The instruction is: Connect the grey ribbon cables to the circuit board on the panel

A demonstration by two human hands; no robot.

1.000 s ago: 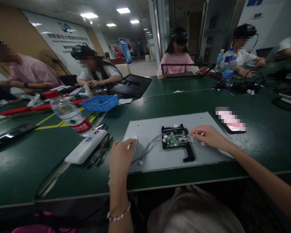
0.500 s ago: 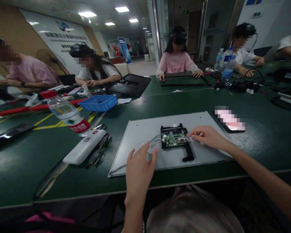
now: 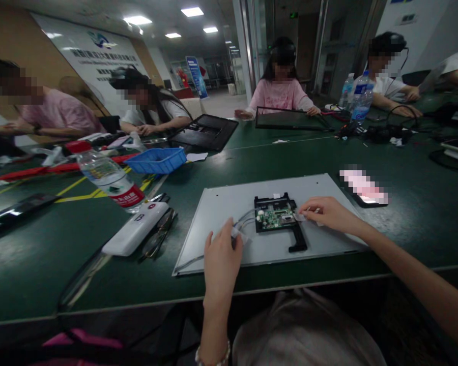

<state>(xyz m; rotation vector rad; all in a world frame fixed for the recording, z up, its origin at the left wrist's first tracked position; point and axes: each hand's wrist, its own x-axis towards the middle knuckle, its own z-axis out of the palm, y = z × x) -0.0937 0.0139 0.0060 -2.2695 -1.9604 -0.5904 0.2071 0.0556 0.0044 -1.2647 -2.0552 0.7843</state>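
A flat grey-white panel (image 3: 209,213) lies on the green table before me. On it sits a black plastic bracket (image 3: 298,239) holding a green circuit board (image 3: 277,218). My left hand (image 3: 222,254) is at the grey cables (image 3: 246,216) left of the board. Its thumb and forefinger close on a piece of clear tape (image 3: 244,236) over the cables. My right hand (image 3: 328,213) pinches another piece of clear tape (image 3: 299,215) at the board's right edge.
To the left are a white power bank (image 3: 135,229), folded glasses (image 3: 158,239), a leaning water bottle (image 3: 110,178) and a blue tray (image 3: 156,161). A phone (image 3: 366,190) lies right of the panel. Across the table a person (image 3: 278,94) handles a black frame (image 3: 290,119).
My left thumb and forefinger have drawn closer together, and more of the tape shows beside them. My right hand has barely moved. The person opposite has tilted up the black frame.
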